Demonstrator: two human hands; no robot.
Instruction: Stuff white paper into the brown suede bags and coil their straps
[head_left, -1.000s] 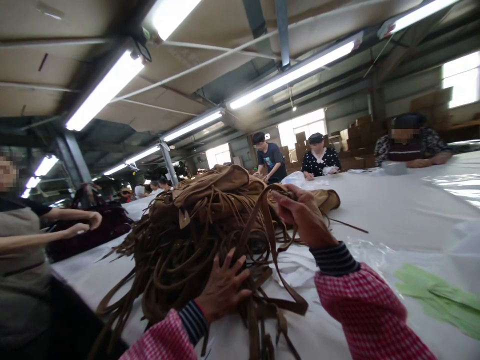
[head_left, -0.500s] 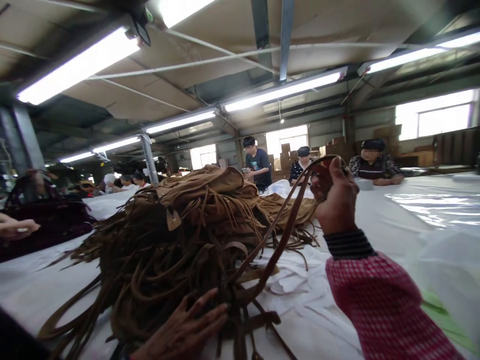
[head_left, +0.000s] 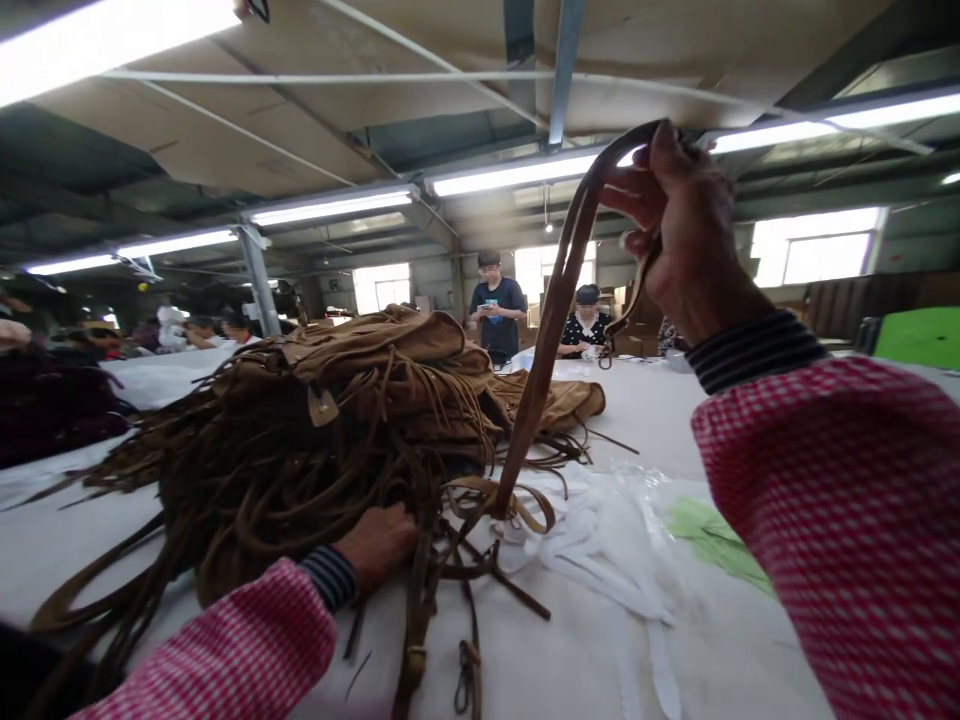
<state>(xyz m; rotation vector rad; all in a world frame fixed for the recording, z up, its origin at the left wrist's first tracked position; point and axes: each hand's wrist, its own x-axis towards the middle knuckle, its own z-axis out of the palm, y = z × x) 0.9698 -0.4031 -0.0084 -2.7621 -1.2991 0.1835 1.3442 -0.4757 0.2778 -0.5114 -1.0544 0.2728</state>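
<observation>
My right hand (head_left: 675,215) is raised high on the right and closed around a long brown leather strap (head_left: 551,330). The strap hangs doubled toward the table, and a short end with a metal clasp (head_left: 606,355) dangles below my fingers. Low in the middle, my left hand (head_left: 379,545) presses in at the front of the heap, its curled fingers partly hidden among brown leather straps (head_left: 424,560). Beside and behind it rises a big pile of brown bags (head_left: 390,370) with fringes and tangled straps. A tag (head_left: 322,405) hangs on the pile's front.
White sheeting covers the table (head_left: 555,640). Crumpled white strips (head_left: 600,560) and green sheet material (head_left: 712,540) lie right of the pile. A dark bag (head_left: 52,410) stands at the left. Two people (head_left: 497,310) are across the table, with others at the far left.
My right hand has lifted the strap higher, bringing its clasp end into view. My left hand's spread fingers have curled in at the straps. The camera view has shifted.
</observation>
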